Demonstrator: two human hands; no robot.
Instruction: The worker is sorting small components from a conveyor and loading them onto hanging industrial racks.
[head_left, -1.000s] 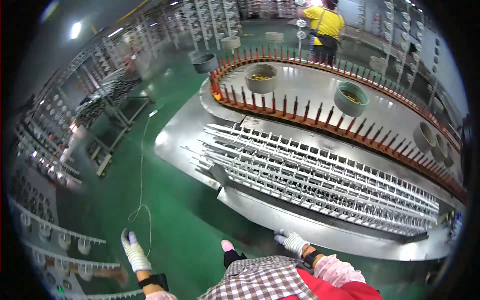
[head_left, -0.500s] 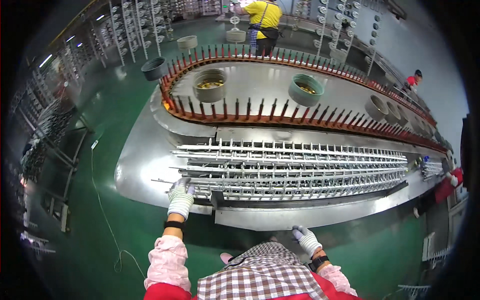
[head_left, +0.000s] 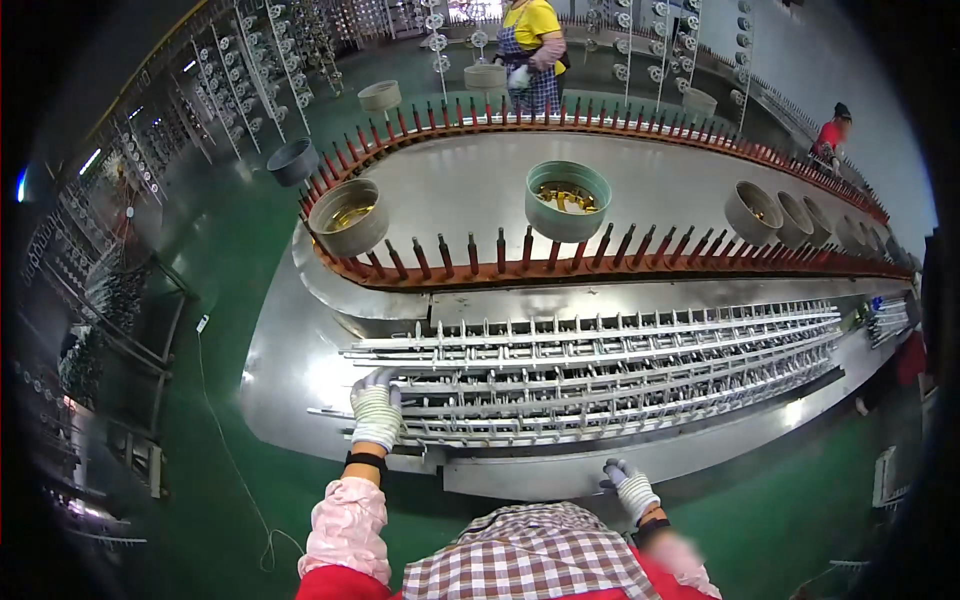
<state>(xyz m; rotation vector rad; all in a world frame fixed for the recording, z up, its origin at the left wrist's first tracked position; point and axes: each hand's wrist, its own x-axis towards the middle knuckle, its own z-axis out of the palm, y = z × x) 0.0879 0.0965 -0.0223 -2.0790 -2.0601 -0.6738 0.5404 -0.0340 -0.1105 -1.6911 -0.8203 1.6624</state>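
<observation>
My left hand point(head_left: 377, 410), in a white and grey striped glove, is at the left ends of the long silver metal racks point(head_left: 600, 370). Its fingers are bent round the end of a rack bar, and their tips are partly hidden. Several of these racks lie side by side on the steel table, each a long bar with short crosspieces. Close to the table's front edge hangs my right hand point(head_left: 632, 490), gloved the same way, fingers apart and nothing in it.
Beyond the racks runs an orange conveyor track point(head_left: 480, 272) with upright dark pins. Round tubs point(head_left: 568, 222), some holding brass-coloured parts, stand by it. A person in yellow point(head_left: 535, 50) stands across the track. A white cable point(head_left: 235, 450) trails over the green floor.
The view has shifted, so the track and racks sit lower in it. My left hand has closed more at the rack ends. Across the track, the person in yellow has turned round.
</observation>
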